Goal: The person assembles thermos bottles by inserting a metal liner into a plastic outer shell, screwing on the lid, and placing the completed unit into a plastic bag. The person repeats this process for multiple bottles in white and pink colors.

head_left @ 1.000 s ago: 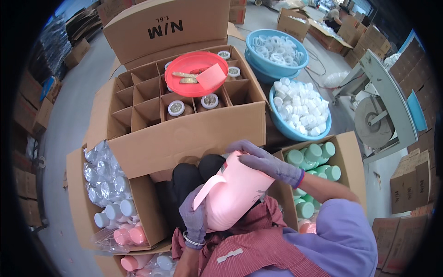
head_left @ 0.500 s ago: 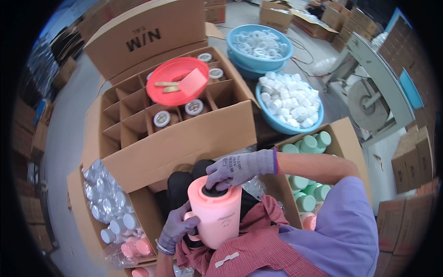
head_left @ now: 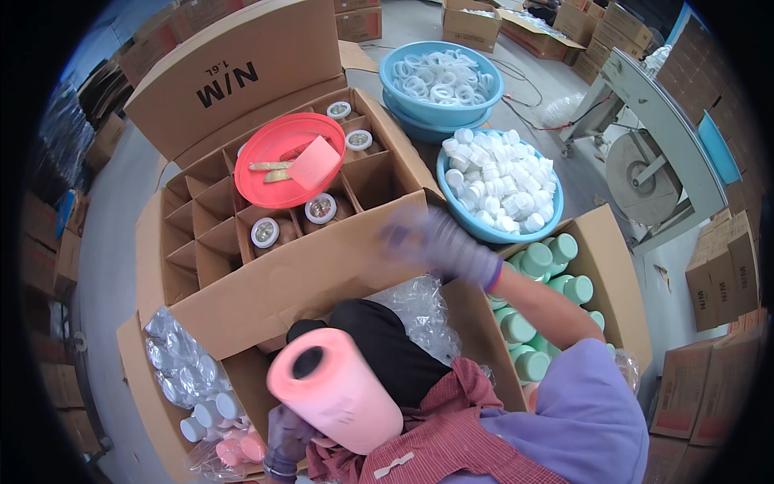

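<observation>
On my lap leans a pink jug point(head_left: 355, 403), tilted so that its round top with a dark hole faces up and to the left. My left hand point(head_left: 289, 436), in a grey glove, grips it at the handle side; the fingers are partly hidden by the jug. In the middle, my gloved right hand point(head_left: 439, 246) is smeared by motion and off the jug. It is over the front wall of a divided carton point(head_left: 322, 266), near a blue basin point(head_left: 559, 194) heaped with white caps point(head_left: 504, 177). Whether its fingers hold anything is unclear.
A red plate point(head_left: 258, 181) with brushes and a pink block lies on the carton dividers beside several clear-lidded jars point(head_left: 320, 209). Another blue basin point(head_left: 385, 77) holds white rings. Boxes of green bottles point(head_left: 535, 258) and wrapped cups point(head_left: 208, 413) flank me. A machine point(head_left: 637, 153) stands right.
My right hand has left the jug's top and moved forward, up and right. The jug has tipped left, and my left hand has shifted lower with it.
</observation>
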Tool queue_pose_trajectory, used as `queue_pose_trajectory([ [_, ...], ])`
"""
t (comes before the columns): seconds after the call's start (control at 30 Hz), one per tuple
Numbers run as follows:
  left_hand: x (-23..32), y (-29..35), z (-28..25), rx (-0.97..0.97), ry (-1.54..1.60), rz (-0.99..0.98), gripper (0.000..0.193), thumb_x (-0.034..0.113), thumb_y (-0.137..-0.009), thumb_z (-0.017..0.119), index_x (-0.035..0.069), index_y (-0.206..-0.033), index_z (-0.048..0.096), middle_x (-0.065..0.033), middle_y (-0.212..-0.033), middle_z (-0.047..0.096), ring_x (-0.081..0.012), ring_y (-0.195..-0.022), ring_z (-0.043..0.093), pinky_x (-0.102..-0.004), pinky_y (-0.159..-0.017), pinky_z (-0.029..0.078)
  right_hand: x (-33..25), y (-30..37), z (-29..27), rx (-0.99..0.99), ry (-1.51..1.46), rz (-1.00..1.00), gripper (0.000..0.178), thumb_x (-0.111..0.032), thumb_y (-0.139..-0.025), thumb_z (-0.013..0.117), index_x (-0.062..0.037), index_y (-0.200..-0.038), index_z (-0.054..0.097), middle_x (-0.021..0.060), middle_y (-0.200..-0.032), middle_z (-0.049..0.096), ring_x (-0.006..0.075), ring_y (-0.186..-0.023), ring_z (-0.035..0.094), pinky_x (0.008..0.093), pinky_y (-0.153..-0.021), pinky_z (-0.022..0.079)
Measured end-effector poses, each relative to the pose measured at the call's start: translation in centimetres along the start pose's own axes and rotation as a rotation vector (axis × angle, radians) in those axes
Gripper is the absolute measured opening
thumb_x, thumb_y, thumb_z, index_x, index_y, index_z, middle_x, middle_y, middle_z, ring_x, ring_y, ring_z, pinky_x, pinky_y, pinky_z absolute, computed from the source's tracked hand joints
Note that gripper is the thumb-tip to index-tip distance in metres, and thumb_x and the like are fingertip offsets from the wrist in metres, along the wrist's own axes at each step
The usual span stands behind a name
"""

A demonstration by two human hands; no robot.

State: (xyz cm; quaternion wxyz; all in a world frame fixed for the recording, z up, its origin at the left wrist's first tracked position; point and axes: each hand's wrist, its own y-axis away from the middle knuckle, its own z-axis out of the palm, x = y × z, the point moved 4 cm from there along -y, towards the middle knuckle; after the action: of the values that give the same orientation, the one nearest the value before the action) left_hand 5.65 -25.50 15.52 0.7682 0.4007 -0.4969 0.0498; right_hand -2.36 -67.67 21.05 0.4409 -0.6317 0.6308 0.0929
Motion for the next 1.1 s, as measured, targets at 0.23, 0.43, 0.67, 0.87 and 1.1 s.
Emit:
queue_pose_trajectory([
  [0.23,-3.6,-0.4,1.6,0.000,1.297,0.273,0.028,0.036,-0.105,0.051,0.019,-0.082,0.052,0.0102,-0.066,0.035,-0.0025,-0.058,0.032,-0.0193,-0.058,0.031,22.5,1.7,-5.8,-0.046,1.147,0.729,0.049,-0.025,-0.082,0.069,-0.0186,-0.129,0.057,0.0141,-0.120,0.061,0.0329,-0.115,0.058,0.0500,-0.092,0.049],
  [0.43,-2.6,-0.2,4.8,-0.120,1.734,0.231,0.025,0.040,-0.105,0.050,0.016,-0.101,0.053,0.0101,-0.067,0.028,-0.0052,-0.060,0.027,-0.0209,-0.064,0.035,14.9,2.5,-6.4,0.308,0.875,0.452,0.043,-0.021,-0.075,0.077,-0.0089,-0.110,0.056,0.0145,-0.112,0.058,0.0327,-0.101,0.060,0.0471,-0.086,0.049],
  [0.67,-3.3,-0.6,5.3,-0.299,1.632,0.345,0.037,0.045,-0.104,0.050,0.012,-0.117,0.058,0.0060,-0.082,0.050,-0.0101,-0.080,0.052,-0.0335,-0.094,0.048,-7.4,4.4,3.1,0.062,-0.015,0.087,0.065,-0.027,-0.063,0.091,-0.0053,-0.115,0.058,0.0149,-0.104,0.054,0.0308,-0.093,0.060,0.0370,-0.080,0.050],
  [0.87,-2.2,-1.0,8.2,-0.134,1.336,0.408,0.045,0.050,-0.104,0.043,0.011,-0.124,0.053,0.0040,-0.081,0.049,-0.0131,-0.080,0.054,-0.0452,-0.101,0.047,-10.9,2.7,6.8,0.333,-0.027,0.040,0.073,-0.037,-0.066,0.089,-0.0019,-0.121,0.056,0.0197,-0.114,0.054,0.0367,-0.105,0.058,0.0445,-0.089,0.049],
  [1.1,-2.1,0.0,7.4,-0.064,1.236,0.501,0.054,0.055,-0.100,0.045,0.009,-0.127,0.051,0.0028,-0.080,0.054,-0.0164,-0.084,0.065,-0.0522,-0.098,0.053,-13.6,-0.4,8.3,0.117,-0.214,0.019,0.038,-0.013,-0.084,0.064,-0.0001,-0.120,0.063,0.0171,-0.111,0.061,0.0319,-0.101,0.061,0.0356,-0.091,0.049],
])
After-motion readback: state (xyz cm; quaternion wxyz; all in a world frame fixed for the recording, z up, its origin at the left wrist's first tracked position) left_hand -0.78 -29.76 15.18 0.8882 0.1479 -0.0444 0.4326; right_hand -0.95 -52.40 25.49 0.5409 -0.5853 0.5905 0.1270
